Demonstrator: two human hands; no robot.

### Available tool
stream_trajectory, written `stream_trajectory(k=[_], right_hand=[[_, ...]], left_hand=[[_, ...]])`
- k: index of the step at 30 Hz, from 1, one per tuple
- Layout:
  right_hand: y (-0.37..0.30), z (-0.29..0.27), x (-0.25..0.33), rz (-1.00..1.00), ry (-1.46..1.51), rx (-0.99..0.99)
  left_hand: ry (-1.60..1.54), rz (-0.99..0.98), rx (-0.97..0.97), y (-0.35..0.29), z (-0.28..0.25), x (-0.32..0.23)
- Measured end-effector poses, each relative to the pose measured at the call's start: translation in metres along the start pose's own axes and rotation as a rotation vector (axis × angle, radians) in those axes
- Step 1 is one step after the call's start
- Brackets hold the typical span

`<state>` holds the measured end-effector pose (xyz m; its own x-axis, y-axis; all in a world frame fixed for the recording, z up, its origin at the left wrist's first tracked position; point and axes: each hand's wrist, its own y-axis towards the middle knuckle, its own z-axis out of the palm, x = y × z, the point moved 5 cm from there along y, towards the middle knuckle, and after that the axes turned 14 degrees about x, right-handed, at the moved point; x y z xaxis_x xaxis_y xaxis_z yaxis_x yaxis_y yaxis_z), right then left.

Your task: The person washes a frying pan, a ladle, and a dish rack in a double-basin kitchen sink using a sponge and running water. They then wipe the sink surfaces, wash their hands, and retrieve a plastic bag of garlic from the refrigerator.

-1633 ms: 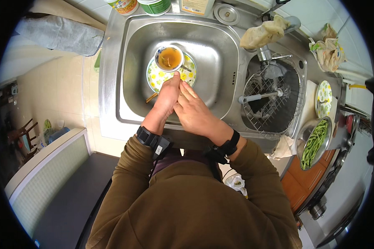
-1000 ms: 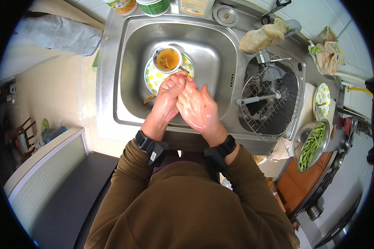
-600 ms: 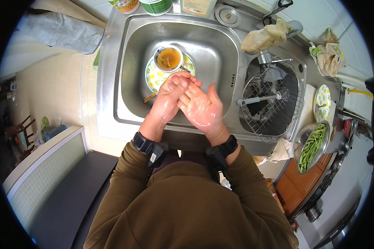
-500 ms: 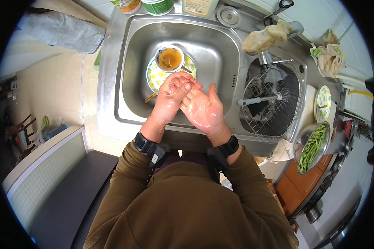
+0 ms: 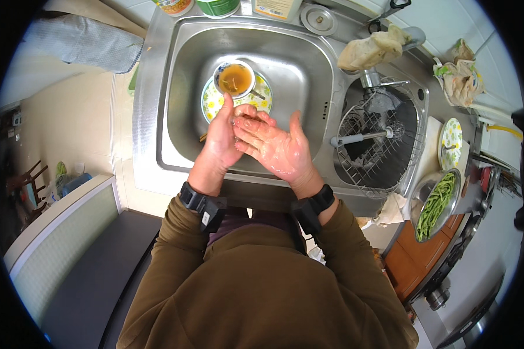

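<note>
My left hand [image 5: 220, 138] and my right hand [image 5: 278, 150] meet over the front of the steel sink basin [image 5: 300, 64], palms turned up. Wet, glistening skin shows on both. The right hand's stretched fingers lie across the left hand's palm, and both thumbs point outward and up. Neither hand holds anything that I can see. Just beyond them a bowl [image 5: 235, 79] of brownish broth rests on a yellow-flowered plate [image 5: 211, 106] in the basin, with a spoon handle [image 5: 258, 94] sticking out beside it. Chopstick ends [image 5: 202, 138] peek out left of my left hand.
Right of the basin, a wire rack [image 5: 384, 168] with a handled brush [image 5: 358, 139] fills a smaller sink. A cloth [image 5: 372, 51] drapes the faucet. Farther right stand a bowl of green beans [image 5: 435, 209] and a flowered plate [image 5: 451, 136]. Tubs [image 5: 218, 7] line the back rim.
My left hand has loosened from around the right hand's fingers and shifted slightly left, its thumb now raised. The right hand's fingers now reach over the left palm.
</note>
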<state>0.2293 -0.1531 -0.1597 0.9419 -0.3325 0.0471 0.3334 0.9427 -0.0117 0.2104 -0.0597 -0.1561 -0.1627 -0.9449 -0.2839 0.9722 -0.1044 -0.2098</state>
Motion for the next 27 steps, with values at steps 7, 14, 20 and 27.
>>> stream_trajectory(k=[7,14,20,27], right_hand=[[-0.001,-0.001,-0.015,0.298,0.086,0.133],[-0.006,-0.013,-0.022,0.434,0.097,0.25],[-0.006,-0.016,-0.027,0.447,-0.028,0.236],[-0.006,-0.01,-0.017,0.395,-0.037,0.196]], left_hand=[[0.697,-0.153,0.339,0.001,0.032,0.004],[0.618,-0.059,0.162,0.005,0.031,0.02],[0.529,-0.185,0.162,0.008,0.022,0.016],[0.642,-0.008,0.099,0.004,0.038,0.016]])
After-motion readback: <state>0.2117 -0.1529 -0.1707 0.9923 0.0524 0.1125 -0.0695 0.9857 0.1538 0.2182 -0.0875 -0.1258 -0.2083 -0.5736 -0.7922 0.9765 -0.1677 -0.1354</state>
